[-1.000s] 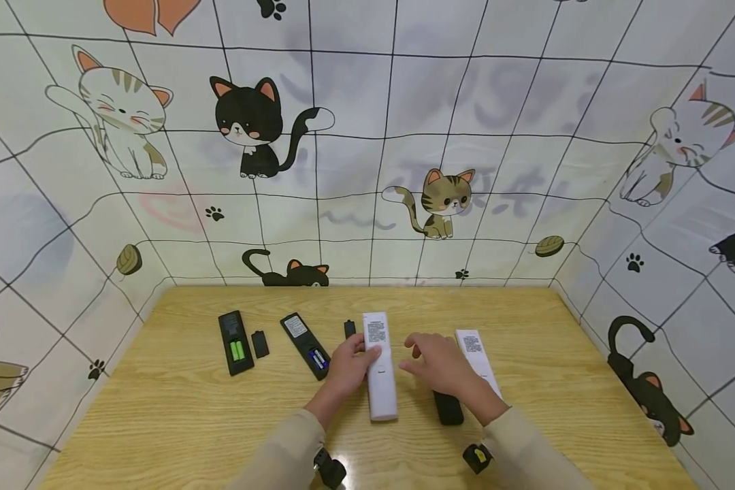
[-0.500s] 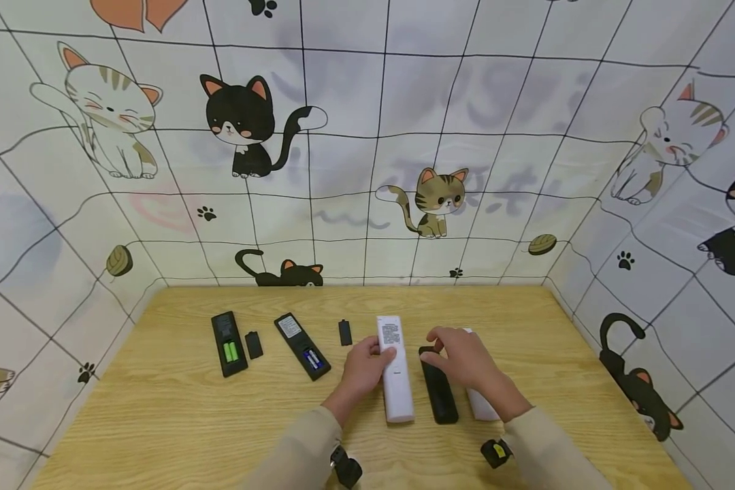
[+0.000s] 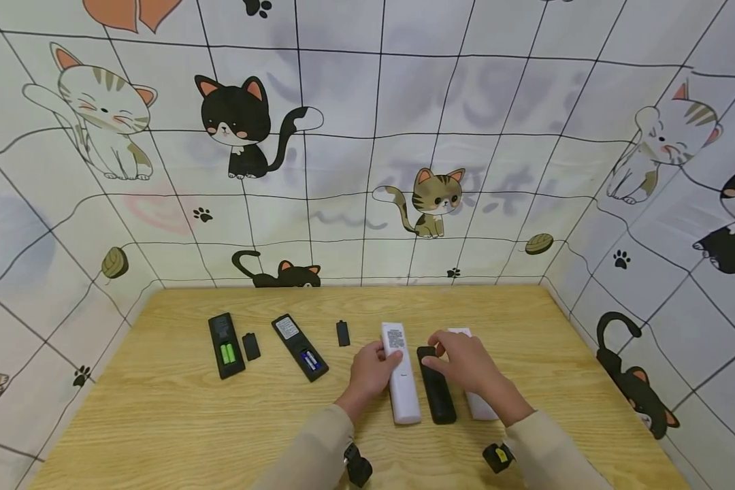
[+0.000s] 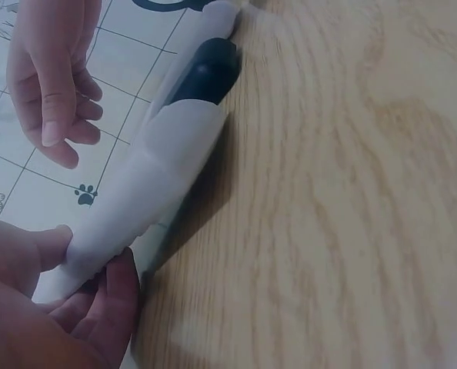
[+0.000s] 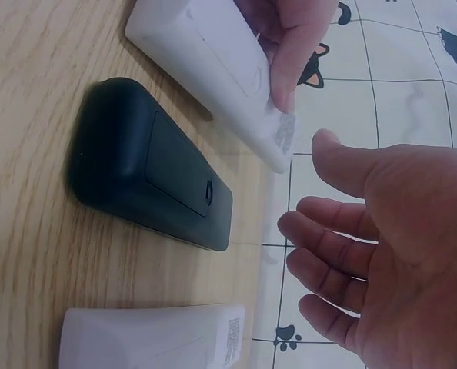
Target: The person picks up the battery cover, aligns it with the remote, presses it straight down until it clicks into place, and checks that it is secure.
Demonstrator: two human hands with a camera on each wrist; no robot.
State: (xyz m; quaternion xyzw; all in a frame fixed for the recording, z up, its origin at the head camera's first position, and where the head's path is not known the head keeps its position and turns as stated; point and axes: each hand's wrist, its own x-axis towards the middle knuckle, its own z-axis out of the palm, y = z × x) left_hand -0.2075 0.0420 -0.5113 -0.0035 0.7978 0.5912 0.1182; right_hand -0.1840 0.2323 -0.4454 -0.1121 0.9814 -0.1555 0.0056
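Note:
A white remote control [image 3: 406, 395] lies back side up, label at its far end. My left hand [image 3: 370, 371] grips it near that end; in the left wrist view the thumb is on top and the fingers [image 4: 121, 296] curl underneath. To its right lies a black remote control [image 3: 439, 398], its back cover [image 5: 175, 165] in place. My right hand [image 3: 467, 364] hovers by the black remote's far end, fingers loosely bent and holding nothing; the right wrist view shows it apart from the remotes. A second white remote [image 3: 480, 408] lies partly hidden beneath that hand.
On the left lie two black remotes, one with green batteries [image 3: 228, 352], the other with blue batteries [image 3: 310, 361] in an uncovered compartment. Loose black battery covers [image 3: 251, 346] lie near them. A cat-print cloth [image 3: 343, 163] walls in the wooden table [image 3: 159, 422].
My left hand has shifted right with the white remote, bringing it closer to the black one. The right hand has moved slightly right, uncovering more of the black remote.

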